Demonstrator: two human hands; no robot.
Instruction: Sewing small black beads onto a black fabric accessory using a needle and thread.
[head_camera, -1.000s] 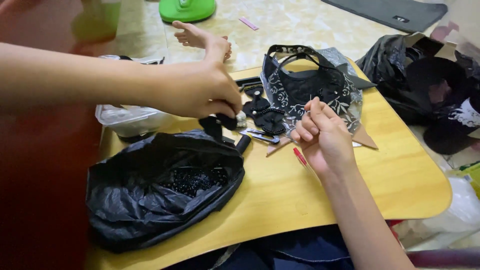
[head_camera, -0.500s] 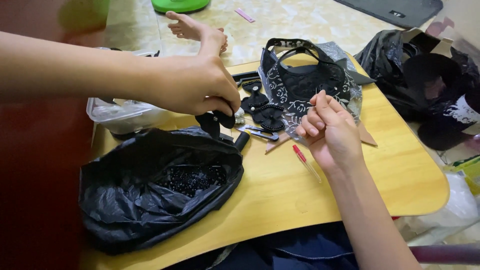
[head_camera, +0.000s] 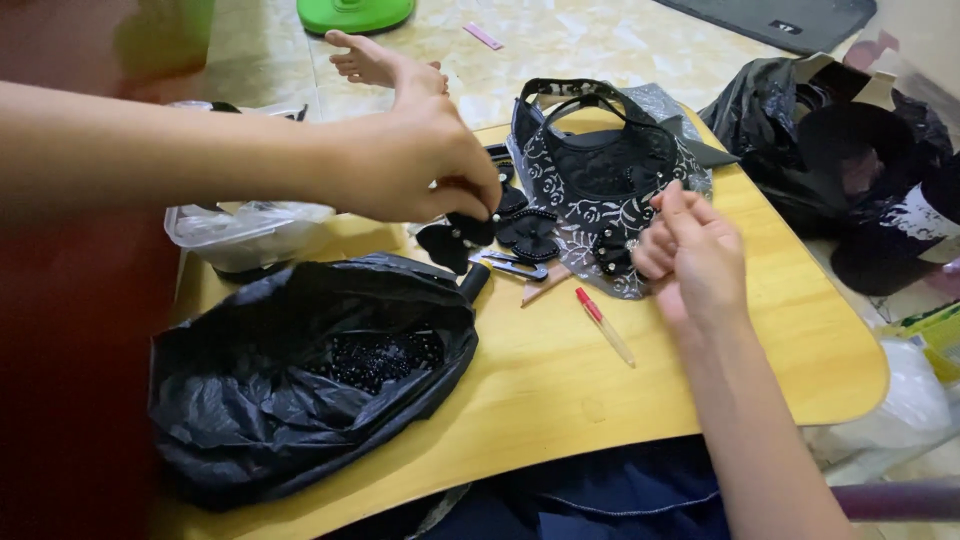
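My left hand (head_camera: 420, 160) pinches a black fabric flower (head_camera: 455, 235) over the table's (head_camera: 560, 380) middle. My right hand (head_camera: 690, 255), fingers curled together, presses the lace collar (head_camera: 590, 170), which already bears some flowers; others lie loose beside it.

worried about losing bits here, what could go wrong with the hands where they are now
1. The left hand pinches a small black fabric flower piece above the open black plastic bag of black beads; dropped there, it might be hard to spot.
2. The bag sits near the yellow wooden table's front edge, so a forearm nudge might spill beads.
3. The right hand works beside a thin red-tipped stick that could roll off.
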